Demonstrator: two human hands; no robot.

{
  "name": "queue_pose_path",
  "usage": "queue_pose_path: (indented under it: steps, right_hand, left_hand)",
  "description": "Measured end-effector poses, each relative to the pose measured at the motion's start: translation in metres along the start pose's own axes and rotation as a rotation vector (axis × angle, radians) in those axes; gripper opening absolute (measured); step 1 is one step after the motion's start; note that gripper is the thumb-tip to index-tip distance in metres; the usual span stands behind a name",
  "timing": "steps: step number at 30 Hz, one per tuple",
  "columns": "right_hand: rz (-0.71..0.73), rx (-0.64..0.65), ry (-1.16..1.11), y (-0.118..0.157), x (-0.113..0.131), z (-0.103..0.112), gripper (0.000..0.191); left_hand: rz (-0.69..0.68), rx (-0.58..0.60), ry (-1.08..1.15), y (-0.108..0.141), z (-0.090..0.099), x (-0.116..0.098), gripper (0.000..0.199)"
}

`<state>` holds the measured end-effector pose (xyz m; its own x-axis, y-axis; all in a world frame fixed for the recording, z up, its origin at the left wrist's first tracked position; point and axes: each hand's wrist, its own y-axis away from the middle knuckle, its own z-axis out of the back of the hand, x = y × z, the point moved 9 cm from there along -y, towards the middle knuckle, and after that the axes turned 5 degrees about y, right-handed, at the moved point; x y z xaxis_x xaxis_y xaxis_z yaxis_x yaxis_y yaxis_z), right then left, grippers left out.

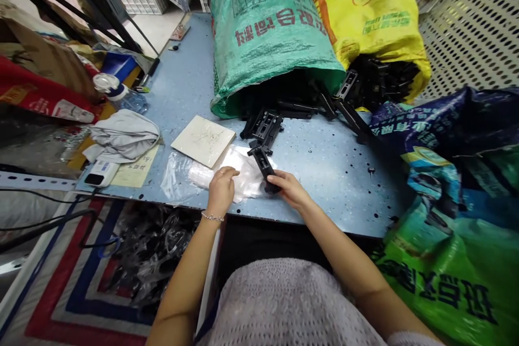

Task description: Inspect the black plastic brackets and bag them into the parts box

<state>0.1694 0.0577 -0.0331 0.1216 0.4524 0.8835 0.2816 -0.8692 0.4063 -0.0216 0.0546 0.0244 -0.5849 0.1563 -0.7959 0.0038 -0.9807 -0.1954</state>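
My right hand (288,188) is closed around the lower end of a long black plastic part (263,165), which slants up and to the left over the blue tabletop. A little to the left, my left hand (222,189) has its fingers curled together at the clear plastic bags (245,173); whether a bag is pinched in them is hidden. Beyond the bags lies a square cream-coloured board (204,140). More black plastic parts (267,127) are piled at the mouth of a green woven sack (275,38), just past the held part.
A yellow sack (373,11) of black parts stands at the back right. Green and blue bags (446,259) crowd the right edge. At left are a grey cloth (125,132), a white device (101,173) and a clear bottle (132,98). Bagged black pieces (150,248) lie below the table.
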Motion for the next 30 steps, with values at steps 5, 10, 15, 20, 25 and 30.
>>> queue_pose_path:
  steps: [5,10,15,20,25,30]
  right_hand:
    - [0.358,0.055,0.666,0.038,0.033,0.002,0.055]
    - [0.179,0.035,0.563,0.028,0.018,0.001,0.085]
    - [-0.041,0.162,-0.021,0.013,-0.009,-0.033,0.053]
    - [0.267,0.087,0.402,0.054,0.007,-0.065,0.043]
    - [0.361,0.545,0.346,0.109,0.025,-0.099,0.052]
    - [0.254,0.399,0.388,0.059,0.045,-0.051,0.044]
  left_hand:
    - [-0.068,0.014,-0.089,-0.002,0.004,-0.001,0.056]
    - [-0.419,0.065,-0.149,0.029,-0.020,-0.041,0.068]
    - [-0.594,0.151,-0.078,0.071,-0.037,-0.069,0.073]
    - [-0.446,0.178,0.017,0.063,-0.020,-0.065,0.070]
    - [-0.222,0.020,0.114,0.079,0.063,-0.073,0.048]
    - [0.259,0.289,-0.036,0.144,0.150,0.014,0.041]
